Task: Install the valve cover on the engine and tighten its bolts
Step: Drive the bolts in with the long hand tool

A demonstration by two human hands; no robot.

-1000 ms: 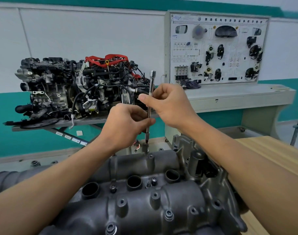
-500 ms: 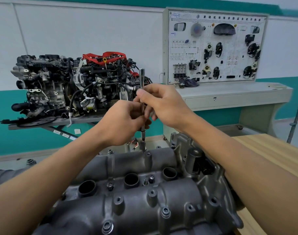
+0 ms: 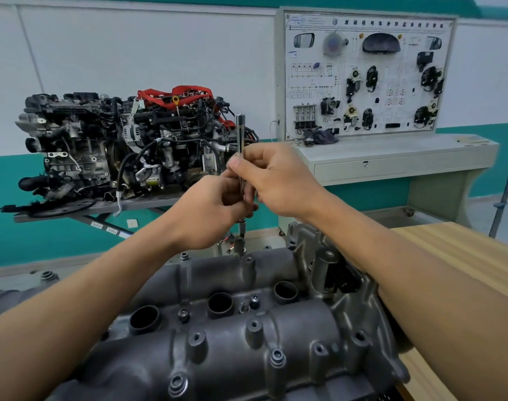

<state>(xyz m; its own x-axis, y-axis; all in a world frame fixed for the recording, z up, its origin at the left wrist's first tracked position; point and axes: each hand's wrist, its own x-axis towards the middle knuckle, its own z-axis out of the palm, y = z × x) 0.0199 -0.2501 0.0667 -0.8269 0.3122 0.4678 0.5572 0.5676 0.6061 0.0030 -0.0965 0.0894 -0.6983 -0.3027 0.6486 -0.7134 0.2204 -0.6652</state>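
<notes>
Head view: left hand [image 3: 215,206] and right hand [image 3: 276,180] pinch the upright driver bar [image 3: 239,131] on a 12 o'clock bolt [image 3: 240,246].
The valve cover [image 3: 247,357] sits at 6 o'clock; a tilted bar may slip off or cross-thread the bolt.

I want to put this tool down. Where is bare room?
Bare: the wooden bench right of the valve cover, and the grey counter right of the cloth. Crowded: the cover's far edge under the left hand and right hand.
</notes>
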